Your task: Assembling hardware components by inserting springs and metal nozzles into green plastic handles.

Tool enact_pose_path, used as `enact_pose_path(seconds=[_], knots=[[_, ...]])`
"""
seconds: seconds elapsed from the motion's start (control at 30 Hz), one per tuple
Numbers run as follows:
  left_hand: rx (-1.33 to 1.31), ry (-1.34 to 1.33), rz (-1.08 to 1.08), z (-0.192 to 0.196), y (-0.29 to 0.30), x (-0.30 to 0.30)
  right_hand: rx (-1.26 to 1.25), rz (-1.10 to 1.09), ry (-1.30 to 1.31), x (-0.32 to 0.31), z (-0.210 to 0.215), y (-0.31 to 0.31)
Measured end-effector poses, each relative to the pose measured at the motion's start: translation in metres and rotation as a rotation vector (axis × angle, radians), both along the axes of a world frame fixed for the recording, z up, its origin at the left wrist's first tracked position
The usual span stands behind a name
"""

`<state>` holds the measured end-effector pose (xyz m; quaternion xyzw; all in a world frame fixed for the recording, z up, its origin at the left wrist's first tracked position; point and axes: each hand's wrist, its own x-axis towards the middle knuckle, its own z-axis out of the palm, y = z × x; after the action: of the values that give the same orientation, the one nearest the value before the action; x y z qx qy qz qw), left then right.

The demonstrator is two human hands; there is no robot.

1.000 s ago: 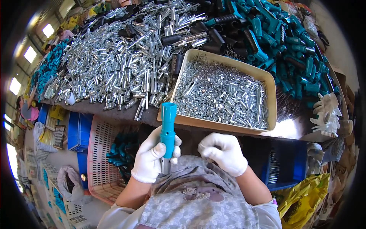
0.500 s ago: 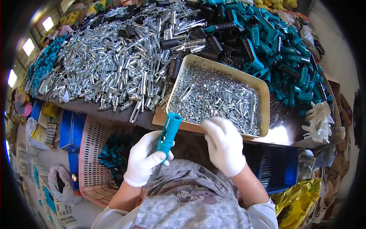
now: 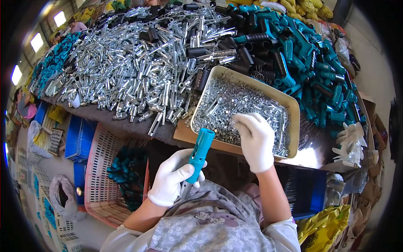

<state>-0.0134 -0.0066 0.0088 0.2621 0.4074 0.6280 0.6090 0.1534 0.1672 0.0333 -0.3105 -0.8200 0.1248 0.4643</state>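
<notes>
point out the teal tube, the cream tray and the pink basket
Teal tube (image 3: pixel 202 150), head view: outer side
Cream tray (image 3: pixel 294 129), head view: right wall
Pink basket (image 3: pixel 100 164), head view: perforated left wall

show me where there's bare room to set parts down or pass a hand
Thin bare patches: the grey cloth strip in front of the metal parts, and the cardboard at the near left corner of the tray. A hand may pass between the teal tube in the left hand and the right hand. Crowded: tray, metal parts and teal handles.
</notes>
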Motion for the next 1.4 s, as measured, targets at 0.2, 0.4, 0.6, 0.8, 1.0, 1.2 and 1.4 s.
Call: enact_pose_path(seconds=[0.2, 0.4, 0.6, 0.8, 1.0, 1.2, 1.4], knots=[[-0.036, -0.2, -0.013, -0.001, 0.009, 0.013, -0.566, 0.403, 0.265, -0.003, -0.014, -0.072], [-0.032, -0.134, 0.027, 0.001, 0.002, 0.019, -1.089, 0.452, 0.657, -0.017, -0.027, -0.089], [0.011, 0.08, 0.055, 0.0, -0.001, 0.015, -0.967, 0.459, 0.561, -0.012, -0.029, -0.089], [0.014, 0.142, 0.006, 0.002, -0.002, 0.01, -1.207, 0.518, 0.729, -0.011, -0.039, -0.087], [0.078, 0.437, -0.009, -0.001, -0.008, 0.002, -1.244, 0.535, 0.597, -0.022, -0.013, -0.079], [0.123, -0.357, 0.036, -0.009, -0.02, -0.015, -0.198, 0.521, -0.405, -0.039, 0.035, -0.02], [0.093, -0.33, 0.126, -0.008, -0.019, -0.026, 0.444, -0.107, -0.571, -0.107, 0.058, 0.091]])
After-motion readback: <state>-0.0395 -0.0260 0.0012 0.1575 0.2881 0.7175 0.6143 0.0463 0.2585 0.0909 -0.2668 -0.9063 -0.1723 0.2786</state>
